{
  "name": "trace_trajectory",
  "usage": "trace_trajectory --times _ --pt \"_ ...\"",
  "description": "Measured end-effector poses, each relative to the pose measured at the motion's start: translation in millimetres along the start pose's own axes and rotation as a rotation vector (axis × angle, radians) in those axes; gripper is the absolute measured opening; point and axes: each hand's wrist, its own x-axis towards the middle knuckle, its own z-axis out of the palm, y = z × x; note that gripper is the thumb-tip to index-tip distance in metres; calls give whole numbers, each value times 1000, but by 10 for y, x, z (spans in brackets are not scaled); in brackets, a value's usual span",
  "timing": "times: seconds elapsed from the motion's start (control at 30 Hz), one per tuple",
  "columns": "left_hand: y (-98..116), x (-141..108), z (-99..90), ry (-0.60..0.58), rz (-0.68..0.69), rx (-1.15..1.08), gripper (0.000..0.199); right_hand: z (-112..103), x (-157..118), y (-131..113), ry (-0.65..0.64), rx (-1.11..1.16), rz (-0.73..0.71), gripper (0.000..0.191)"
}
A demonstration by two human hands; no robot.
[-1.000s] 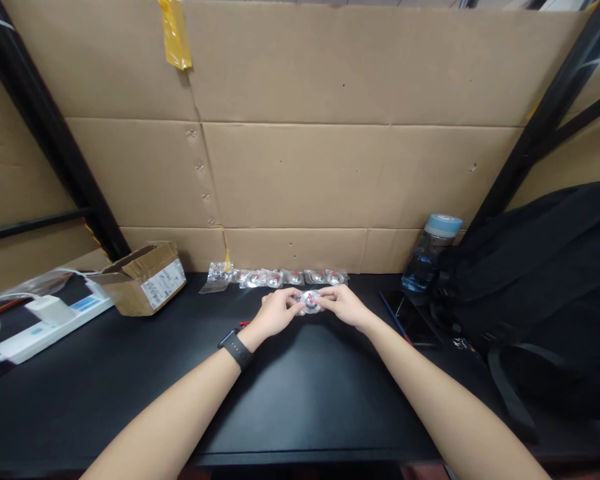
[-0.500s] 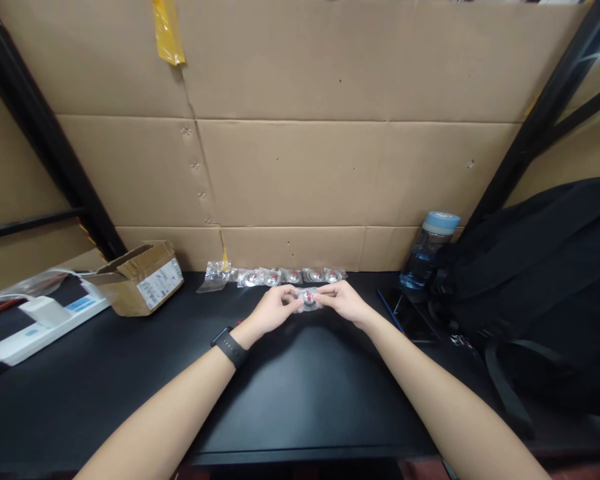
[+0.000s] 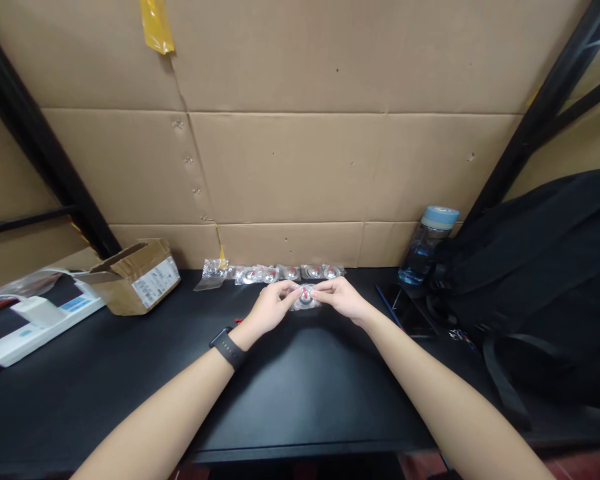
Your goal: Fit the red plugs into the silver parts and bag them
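Between my two hands is a round silver disc with a red mark in a clear plastic bag (image 3: 305,298), low over the black table. My left hand (image 3: 275,305) pinches the bag's left side between thumb and fingers. On its right side, my right hand (image 3: 341,300) pinches it the same way. Just behind, similar bagged discs (image 3: 290,273) lie in a row along the cardboard wall. A crumpled clear plastic bag (image 3: 213,274) is at the row's left end. Something small and red (image 3: 239,321) shows beside my left wrist, partly hidden.
An opened cardboard box (image 3: 155,283) and a white power strip (image 3: 45,333) with a plugged-in charger are on the left. To the right stand a blue-lidded bottle (image 3: 423,250) and a black backpack (image 3: 540,287). A dark phone (image 3: 413,317) lies by the bottle.
The bagged disc has turned a little between my fingers, its red mark now more upright. Both hands keep their pinch. The whole view has shifted slightly.
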Motion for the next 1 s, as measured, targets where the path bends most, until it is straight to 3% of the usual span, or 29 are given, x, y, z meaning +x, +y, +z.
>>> trace_trajectory --times 0.47,0.6,0.73,0.9,1.0 --pt "5 11 0 21 -8 -78 41 -29 4 0 36 34 -24 34" --pt "-68 28 -34 70 -59 1 41 -37 11 47 111 51 -7 44" --pt "-103 46 -47 75 -63 20 42 -3 -10 17 39 113 24 57" --pt "3 6 -79 -10 -75 234 45 57 -36 17 20 44 17 47" --pt "39 -21 -246 -86 -89 488 44 30 -17 109 89 -17 28 46"
